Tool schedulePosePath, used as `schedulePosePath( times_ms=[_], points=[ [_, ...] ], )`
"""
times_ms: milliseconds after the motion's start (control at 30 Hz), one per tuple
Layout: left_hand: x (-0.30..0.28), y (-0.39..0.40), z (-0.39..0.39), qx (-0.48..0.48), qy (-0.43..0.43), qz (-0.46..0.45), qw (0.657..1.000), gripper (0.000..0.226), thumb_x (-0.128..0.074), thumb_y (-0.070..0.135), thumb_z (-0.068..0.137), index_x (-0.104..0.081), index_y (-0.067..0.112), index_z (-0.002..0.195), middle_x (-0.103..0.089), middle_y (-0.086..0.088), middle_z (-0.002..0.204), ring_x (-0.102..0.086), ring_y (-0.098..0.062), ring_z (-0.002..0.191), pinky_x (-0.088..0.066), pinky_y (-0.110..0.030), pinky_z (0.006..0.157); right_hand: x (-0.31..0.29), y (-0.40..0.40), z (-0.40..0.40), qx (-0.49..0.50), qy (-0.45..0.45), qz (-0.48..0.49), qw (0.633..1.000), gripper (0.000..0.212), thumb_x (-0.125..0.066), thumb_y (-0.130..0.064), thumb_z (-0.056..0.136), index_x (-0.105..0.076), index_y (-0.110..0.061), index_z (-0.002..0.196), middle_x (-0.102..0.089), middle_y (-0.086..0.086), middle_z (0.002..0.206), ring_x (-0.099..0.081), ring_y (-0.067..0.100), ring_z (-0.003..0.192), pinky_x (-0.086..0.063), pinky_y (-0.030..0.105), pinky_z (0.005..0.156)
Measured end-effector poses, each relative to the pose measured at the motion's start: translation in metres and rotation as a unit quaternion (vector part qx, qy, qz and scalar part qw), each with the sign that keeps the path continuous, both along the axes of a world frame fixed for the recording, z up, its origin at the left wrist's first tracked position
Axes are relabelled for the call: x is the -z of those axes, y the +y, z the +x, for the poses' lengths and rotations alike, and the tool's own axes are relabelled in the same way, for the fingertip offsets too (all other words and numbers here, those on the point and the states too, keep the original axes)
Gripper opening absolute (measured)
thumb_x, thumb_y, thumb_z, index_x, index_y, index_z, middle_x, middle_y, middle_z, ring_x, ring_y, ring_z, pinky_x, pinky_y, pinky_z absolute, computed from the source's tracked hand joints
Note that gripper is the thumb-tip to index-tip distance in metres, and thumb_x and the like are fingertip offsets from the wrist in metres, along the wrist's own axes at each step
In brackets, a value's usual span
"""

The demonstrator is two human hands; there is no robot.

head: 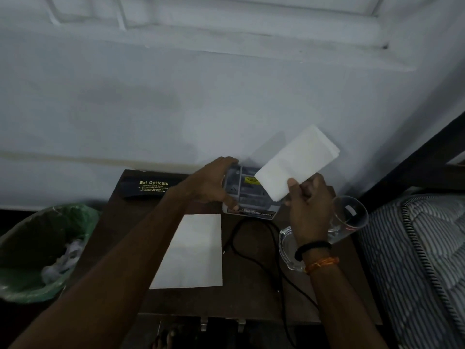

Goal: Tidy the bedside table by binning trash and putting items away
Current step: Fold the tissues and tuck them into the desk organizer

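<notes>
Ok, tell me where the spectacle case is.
The black spectacle case lies at the table's back-left corner against the wall, left of the left hand.

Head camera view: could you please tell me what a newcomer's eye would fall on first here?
The folded white tissue stands out first, pinched in the right hand and raised against the pale wall above the dark bedside table. Beside it, the left hand grips a tissue box at the table's back edge. A white sheet of paper lies flat mid-table, and a green-lined bin with crumpled trash sits to the left.
</notes>
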State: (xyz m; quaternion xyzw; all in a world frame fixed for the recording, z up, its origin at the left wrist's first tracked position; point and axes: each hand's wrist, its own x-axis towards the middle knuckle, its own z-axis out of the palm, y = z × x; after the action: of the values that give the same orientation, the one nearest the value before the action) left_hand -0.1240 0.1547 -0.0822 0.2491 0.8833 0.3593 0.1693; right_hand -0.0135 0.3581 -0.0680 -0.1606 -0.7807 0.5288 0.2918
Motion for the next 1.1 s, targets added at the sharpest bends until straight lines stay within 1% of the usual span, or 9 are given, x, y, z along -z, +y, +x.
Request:
schedulePosePath(
  times_ms=[133, 333, 433, 567, 667, 733, 867, 933, 1100],
  points=[
    [-0.001, -0.015, 0.012, -0.019, -0.008, 0.022, 1.0, 0.114, -0.098, 0.028, 0.048, -0.035, 0.017, 0.143, -0.046, 0.002, 0.137, -0.049, -0.014, 0.121, -0.047, -0.036, 0.103, 0.006, -0.006, -0.004, -0.013, -0.01, 0.021, 1.0, 0.018, -0.062, -0.032, 0.09, -0.051, -0.019, 0.086, -0.064, 0.002, 0.079, -0.066, 0.027, 0.078, -0.056, 0.055, 0.066],
    [-0.011, -0.02, 0.021, -0.015, -0.036, 0.028, 0.999, 0.122, -0.096, 0.038, 0.051, -0.026, 0.022, 0.149, -0.031, 0.005, 0.153, -0.036, -0.013, 0.135, -0.038, -0.038, 0.112, 0.001, -0.013, -0.016, -0.034, -0.004, 0.08, 0.996, 0.029, -0.057, -0.034, 0.091, -0.05, -0.006, 0.089, -0.063, 0.011, 0.079, -0.062, 0.03, 0.073, -0.054, 0.053, 0.063],
    [-0.032, -0.008, 0.019, -0.078, -0.009, 0.108, 0.991, 0.102, -0.086, 0.042, 0.067, -0.031, 0.025, 0.15, -0.036, 0.008, 0.153, -0.038, -0.006, 0.129, -0.038, -0.031, 0.108, -0.004, -0.014, -0.026, -0.053, -0.004, 0.108, 0.993, 0.029, -0.058, -0.029, 0.093, -0.049, -0.003, 0.084, -0.062, 0.012, 0.077, -0.06, 0.029, 0.073, -0.052, 0.045, 0.061],
    [-0.049, 0.001, 0.0, -0.081, 0.025, 0.158, 0.984, 0.068, -0.08, 0.039, 0.077, -0.053, 0.021, 0.137, -0.068, 0.001, 0.121, -0.064, -0.011, 0.108, -0.054, -0.029, 0.093, -0.008, -0.021, -0.035, -0.074, -0.006, 0.127, 0.989, 0.021, -0.061, -0.018, 0.095, -0.047, -0.012, 0.08, -0.059, 0.004, 0.075, -0.058, 0.022, 0.071, -0.044, 0.029, 0.059],
    [-0.054, 0.008, -0.01, -0.066, 0.069, 0.129, 0.987, 0.031, -0.079, 0.025, 0.08, -0.071, 0.013, 0.107, -0.074, 0.0, 0.097, -0.069, -0.013, 0.087, -0.057, -0.027, 0.076, -0.005, -0.025, -0.038, -0.092, 0.004, 0.123, 0.988, 0.012, -0.06, -0.022, 0.096, -0.055, -0.011, 0.093, -0.064, 0.001, 0.083, -0.062, 0.018, 0.076, -0.052, 0.034, 0.063],
    [-0.054, 0.01, -0.011, -0.077, 0.091, 0.125, 0.985, 0.017, -0.078, 0.022, 0.081, -0.071, 0.012, 0.093, -0.073, 0.001, 0.091, -0.068, -0.013, 0.082, -0.055, -0.027, 0.072, -0.004, -0.026, -0.039, -0.102, -0.007, 0.114, 0.988, 0.022, -0.06, -0.029, 0.095, -0.057, -0.011, 0.107, -0.069, 0.001, 0.087, -0.066, 0.016, 0.078, -0.056, 0.031, 0.068],
    [-0.049, 0.01, -0.006, -0.106, 0.102, 0.155, 0.977, 0.014, -0.076, 0.019, 0.083, -0.064, 0.013, 0.081, -0.068, 0.004, 0.08, -0.065, -0.009, 0.071, -0.05, -0.014, 0.059, -0.009, -0.024, -0.044, -0.128, -0.072, 0.094, 0.985, 0.052, -0.079, -0.02, 0.08, -0.053, -0.021, 0.125, -0.067, -0.009, 0.083, -0.062, -0.004, 0.075, -0.045, 0.001, 0.062],
    [-0.047, 0.011, -0.002, -0.112, 0.098, 0.175, 0.973, 0.014, -0.075, 0.017, 0.084, -0.063, 0.009, 0.083, -0.069, 0.001, 0.08, -0.066, -0.011, 0.069, -0.052, -0.015, 0.058, -0.008, -0.022, -0.047, -0.119, -0.085, 0.113, 0.983, 0.055, -0.08, -0.013, 0.076, -0.057, -0.017, 0.126, -0.07, -0.003, 0.085, -0.065, 0.003, 0.075, -0.048, 0.006, 0.066],
    [-0.04, 0.016, -0.001, -0.116, 0.089, 0.174, 0.974, 0.017, -0.073, 0.018, 0.086, -0.062, 0.007, 0.093, -0.067, 0.0, 0.082, -0.068, -0.018, 0.076, -0.062, -0.037, 0.064, -0.002, -0.022, -0.05, -0.074, -0.08, 0.194, 0.975, 0.015, -0.077, -0.013, 0.079, -0.069, -0.009, 0.091, -0.073, 0.004, 0.087, -0.065, 0.016, 0.079, -0.056, 0.034, 0.074]
  ],
)
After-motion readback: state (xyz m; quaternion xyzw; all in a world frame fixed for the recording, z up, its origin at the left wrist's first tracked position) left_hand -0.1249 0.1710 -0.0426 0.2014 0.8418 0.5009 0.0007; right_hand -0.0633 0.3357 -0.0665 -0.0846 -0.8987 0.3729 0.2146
